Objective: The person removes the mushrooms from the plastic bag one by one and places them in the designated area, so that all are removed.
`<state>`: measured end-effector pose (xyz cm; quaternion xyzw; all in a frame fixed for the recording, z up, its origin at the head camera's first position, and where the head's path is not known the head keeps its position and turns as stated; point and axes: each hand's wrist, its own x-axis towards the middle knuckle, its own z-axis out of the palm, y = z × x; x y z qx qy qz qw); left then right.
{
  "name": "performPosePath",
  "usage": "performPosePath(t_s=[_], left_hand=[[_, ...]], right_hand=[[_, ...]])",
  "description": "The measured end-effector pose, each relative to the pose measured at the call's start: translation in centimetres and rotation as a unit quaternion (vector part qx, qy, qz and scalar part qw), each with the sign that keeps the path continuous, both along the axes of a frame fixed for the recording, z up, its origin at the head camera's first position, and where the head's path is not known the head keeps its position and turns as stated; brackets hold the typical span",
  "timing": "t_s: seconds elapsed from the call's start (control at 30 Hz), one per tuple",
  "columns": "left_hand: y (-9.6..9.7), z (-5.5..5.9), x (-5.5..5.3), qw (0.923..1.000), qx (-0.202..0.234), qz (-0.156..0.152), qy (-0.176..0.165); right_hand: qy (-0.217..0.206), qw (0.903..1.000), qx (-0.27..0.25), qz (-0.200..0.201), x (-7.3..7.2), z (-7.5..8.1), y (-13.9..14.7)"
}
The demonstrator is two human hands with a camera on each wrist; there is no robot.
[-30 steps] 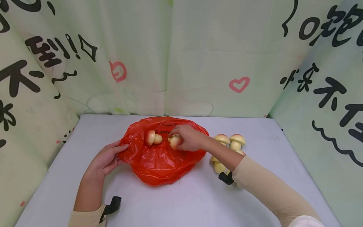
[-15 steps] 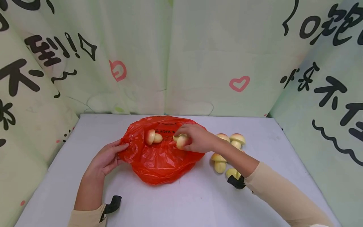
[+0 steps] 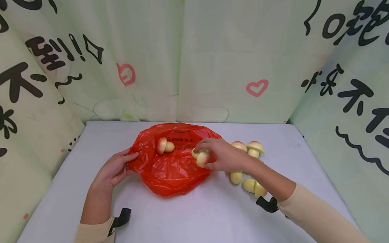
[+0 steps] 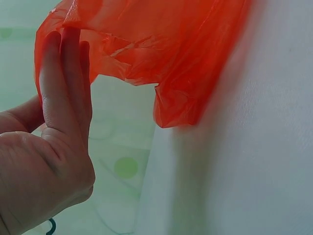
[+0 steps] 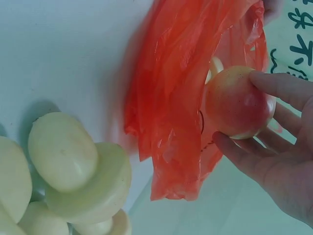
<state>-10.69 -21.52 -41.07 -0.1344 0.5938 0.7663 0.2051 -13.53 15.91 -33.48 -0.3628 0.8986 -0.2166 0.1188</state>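
A red plastic bag [image 3: 173, 175] lies with its mouth spread on the white table. My left hand [image 3: 113, 168] pinches the bag's left rim; in the left wrist view that hand's fingers [image 4: 66, 83] are fairly straight against the film. One toy mushroom [image 3: 165, 146] with a pale stem sits inside the bag. Over the bag's right rim, my right hand [image 3: 223, 155] holds another mushroom [image 3: 203, 158], its reddish cap [image 5: 239, 103] between thumb and fingertips in the right wrist view. I cannot tell whether this mushroom touches the bag.
Several more mushrooms [image 3: 254, 148] lie right of the bag, partly under my right forearm; the right wrist view shows some of them, pale yellow [image 5: 63, 152], close together. A printed curtain [image 3: 209, 67] stands behind the table [image 3: 182, 219] and along both sides.
My right hand has moved right and slightly nearer with its mushroom, from the middle of the bag to its right rim. The left hand keeps its grip on the bag.
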Motion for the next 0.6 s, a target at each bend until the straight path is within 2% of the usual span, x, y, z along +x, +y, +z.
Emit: performPosePath(t_s=[0.17,0.6], left_hand=[[-0.1,0.0,0.0,1.0,0.002,0.001,0.001],[-0.1,0.0,0.0,1.0,-0.001,0.0,0.002]], right_hand=[[0.002,1.0,0.005,-0.005,0.9,0.0,0.7],[-0.005,0.9997,-0.021,-0.014,3.5,0.4,2.6]])
